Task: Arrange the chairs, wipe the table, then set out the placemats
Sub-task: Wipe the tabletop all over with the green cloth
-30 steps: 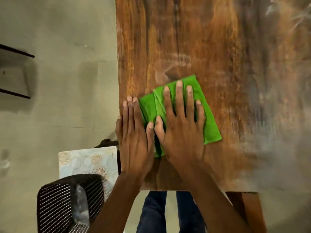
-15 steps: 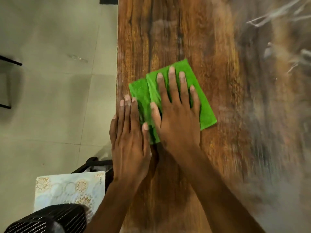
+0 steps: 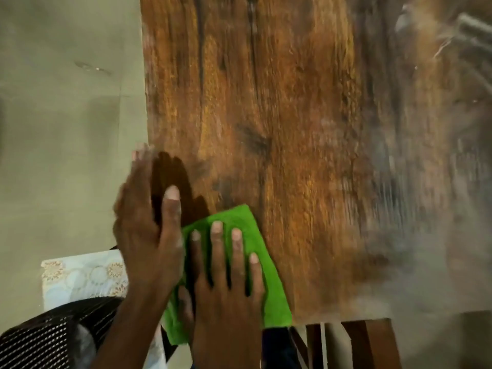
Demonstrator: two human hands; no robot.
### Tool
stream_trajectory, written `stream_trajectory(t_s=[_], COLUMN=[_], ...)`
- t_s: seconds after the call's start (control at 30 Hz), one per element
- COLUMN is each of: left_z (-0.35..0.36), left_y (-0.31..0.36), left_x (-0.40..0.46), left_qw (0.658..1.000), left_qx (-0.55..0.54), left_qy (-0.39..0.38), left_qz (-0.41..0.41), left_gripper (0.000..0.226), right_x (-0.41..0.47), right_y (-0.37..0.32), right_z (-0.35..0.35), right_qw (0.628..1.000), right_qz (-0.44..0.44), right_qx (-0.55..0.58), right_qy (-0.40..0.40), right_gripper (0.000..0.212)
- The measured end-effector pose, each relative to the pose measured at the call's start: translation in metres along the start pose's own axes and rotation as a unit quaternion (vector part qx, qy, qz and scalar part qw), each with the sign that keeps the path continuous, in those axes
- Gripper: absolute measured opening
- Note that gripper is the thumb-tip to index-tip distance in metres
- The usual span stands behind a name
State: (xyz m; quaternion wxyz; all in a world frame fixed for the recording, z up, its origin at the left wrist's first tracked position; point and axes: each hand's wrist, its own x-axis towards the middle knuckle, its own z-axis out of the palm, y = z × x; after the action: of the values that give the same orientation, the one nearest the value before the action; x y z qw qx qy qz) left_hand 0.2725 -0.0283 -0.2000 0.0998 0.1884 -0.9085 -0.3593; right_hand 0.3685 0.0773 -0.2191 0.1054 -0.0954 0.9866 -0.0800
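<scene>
Change since the earlier frame: the green cloth (image 3: pixel 250 265) now lies at the near left corner of the table (image 3: pixel 279 115), drawn back from its spot farther up the wood; its near edge now overhangs the table's end. The left hand (image 3: pixel 149 230), which was pressed flat on the wood beside the cloth, is now lifted and tilted on edge.
Right hand: the right hand (image 3: pixel 229 283) lies palm-down on the cloth, fingers spread and straight, flat rather than closed around the fabric; four fingertips point up the table.
Left hand: open, fingers together and extended, thumb out to the right; it holds nothing. It is blurred, and its dark shadow falls on the wood just to its right. Whether any part of it touches the table I cannot tell.
Cloth: folded, bright green, flat under the right hand, with its far corner poking out beyond the fingertips.
Table: dark brown wood with strong grain; the right part is blurred and shows pale glare.
Placemat: a pale patterned placemat (image 3: pixel 82 275) with round floral motifs lies off the table at lower left, below the left wrist.
Chair: a black mesh chair back (image 3: pixel 50 339) sits in the bottom left corner, partly overlapping the placemat.
Floor: pale tiles (image 3: pixel 66 129) to the left of the table.
</scene>
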Motion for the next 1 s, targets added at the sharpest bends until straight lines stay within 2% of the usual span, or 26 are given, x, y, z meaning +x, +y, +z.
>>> stream_trajectory(t_s=[0.13,0.23,0.4,0.47,0.53,0.67,0.77,0.93,1.0], left_z=[-0.009,0.004,0.057,0.077,0.092,0.107,0.112,0.111,0.111], left_y=[-0.001,0.018,0.057,0.070,0.074,0.075,0.077,0.079,0.079], left_x=[-0.025,-0.049,-0.071,-0.073,-0.072,-0.073,-0.076,-0.079,-0.080], left_qw=[0.998,0.992,0.969,0.961,0.955,0.947,0.949,0.958,0.958], left_qx=[0.064,0.102,0.104,0.111,0.132,0.189,0.190,0.179,0.183], left_qy=[-0.021,-0.066,-0.164,-0.173,-0.171,-0.152,-0.138,-0.128,-0.129], left_qz=[0.000,0.037,0.153,0.186,0.201,0.213,0.208,0.186,0.181], left_gripper=[0.054,0.055,0.059,0.060,0.060,0.059,0.058,0.058,0.058], right_x=[-0.006,-0.016,-0.033,-0.036,-0.032,-0.021,-0.002,0.100,0.123], right_y=[0.018,0.059,0.156,0.188,0.204,0.213,0.216,0.215,0.214], right_z=[-0.010,-0.016,-0.032,-0.040,-0.045,-0.044,-0.042,-0.055,-0.059], right_qw=[0.997,0.998,0.995,0.985,0.980,0.988,0.991,0.994,0.993], right_qz=[-0.064,-0.053,0.098,0.169,0.188,0.143,0.119,0.045,0.042], right_qx=[0.021,0.022,-0.002,0.021,0.053,0.029,-0.010,-0.004,-0.002], right_qy=[-0.025,-0.024,0.011,0.033,0.041,0.047,0.055,0.102,0.107], right_gripper=[0.077,0.075,0.070,0.069,0.071,0.073,0.073,0.069,0.068])
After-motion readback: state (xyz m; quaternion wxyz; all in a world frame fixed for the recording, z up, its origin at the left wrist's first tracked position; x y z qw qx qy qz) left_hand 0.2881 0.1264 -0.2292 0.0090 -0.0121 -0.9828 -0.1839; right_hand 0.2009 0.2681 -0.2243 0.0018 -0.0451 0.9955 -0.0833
